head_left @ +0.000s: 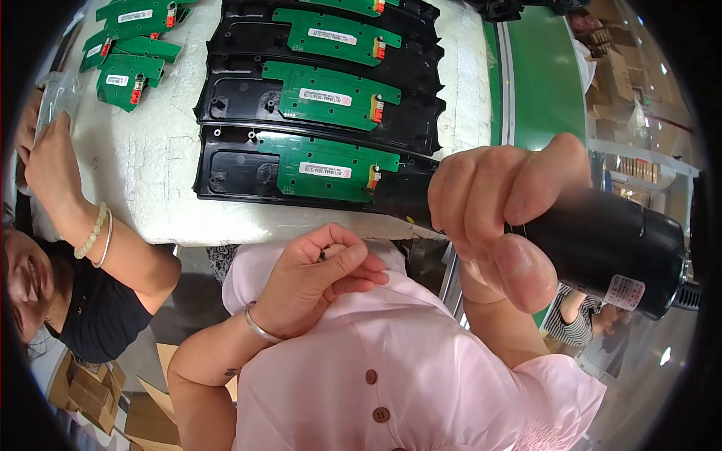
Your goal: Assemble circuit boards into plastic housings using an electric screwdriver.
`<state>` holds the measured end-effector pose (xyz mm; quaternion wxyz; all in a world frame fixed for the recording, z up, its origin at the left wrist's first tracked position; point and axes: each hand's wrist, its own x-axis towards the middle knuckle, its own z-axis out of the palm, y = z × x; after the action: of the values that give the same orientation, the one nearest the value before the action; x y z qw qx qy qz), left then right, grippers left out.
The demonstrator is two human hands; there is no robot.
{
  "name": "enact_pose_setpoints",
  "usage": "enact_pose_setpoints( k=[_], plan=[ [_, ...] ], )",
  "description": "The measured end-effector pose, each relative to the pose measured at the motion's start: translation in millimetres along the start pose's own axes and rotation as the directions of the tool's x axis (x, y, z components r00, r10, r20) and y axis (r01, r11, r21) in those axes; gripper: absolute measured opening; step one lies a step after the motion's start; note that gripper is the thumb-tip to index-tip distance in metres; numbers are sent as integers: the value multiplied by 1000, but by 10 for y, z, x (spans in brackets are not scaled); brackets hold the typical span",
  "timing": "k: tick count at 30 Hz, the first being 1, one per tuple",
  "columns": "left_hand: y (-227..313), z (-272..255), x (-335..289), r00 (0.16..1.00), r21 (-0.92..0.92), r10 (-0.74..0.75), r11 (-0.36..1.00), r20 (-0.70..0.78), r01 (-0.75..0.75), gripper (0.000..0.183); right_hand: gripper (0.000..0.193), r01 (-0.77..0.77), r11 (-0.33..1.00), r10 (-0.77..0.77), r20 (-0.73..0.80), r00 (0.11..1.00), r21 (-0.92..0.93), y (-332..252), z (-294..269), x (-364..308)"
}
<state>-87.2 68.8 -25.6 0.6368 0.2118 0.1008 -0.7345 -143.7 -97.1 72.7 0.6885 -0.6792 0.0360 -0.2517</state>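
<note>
Close under the camera, the right hand [504, 218] wraps a black driver [624, 233]: thick barrel, likely stiff and fairly heavy, best gripped mid-body. Its nose reaches over the nearest board [331, 186]; contact unclear. Left hand [323, 267] curls loosely round dark bits [325, 253], probably screws: tiny, hard, easily dropped, fingertip work. Beyond, boards sit on black shells [233, 167] across the white bench [162, 180]; likely light, fragile, best held by edges. Farther left: loose boards [124, 96], a co-worker's hand [54, 161] at clear plastic [59, 94].
</note>
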Motion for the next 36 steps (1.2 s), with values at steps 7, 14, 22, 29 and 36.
enact_pose_setpoints(
  k=[7,14,22,29,36],
  plan=[
    [-52,27,23,997,-82,37,996,-74,-43,18,24,17,999,-18,37,999,31,38,5,-17],
    [0,80,98,998,-235,68,970,9,-64,16,29,153,968,-196,222,955,197,-399,-196,59],
    [51,122,143,996,-233,52,972,66,-35,16,28,268,924,-292,52,955,273,-422,-82,-90],
    [32,394,146,997,-157,-4,987,71,15,27,28,155,980,-175,170,970,122,-367,-203,-67],
    [216,207,146,992,-98,65,994,105,-55,19,27,116,993,-121,-156,980,-38,-61,-327,-75]
  ],
)
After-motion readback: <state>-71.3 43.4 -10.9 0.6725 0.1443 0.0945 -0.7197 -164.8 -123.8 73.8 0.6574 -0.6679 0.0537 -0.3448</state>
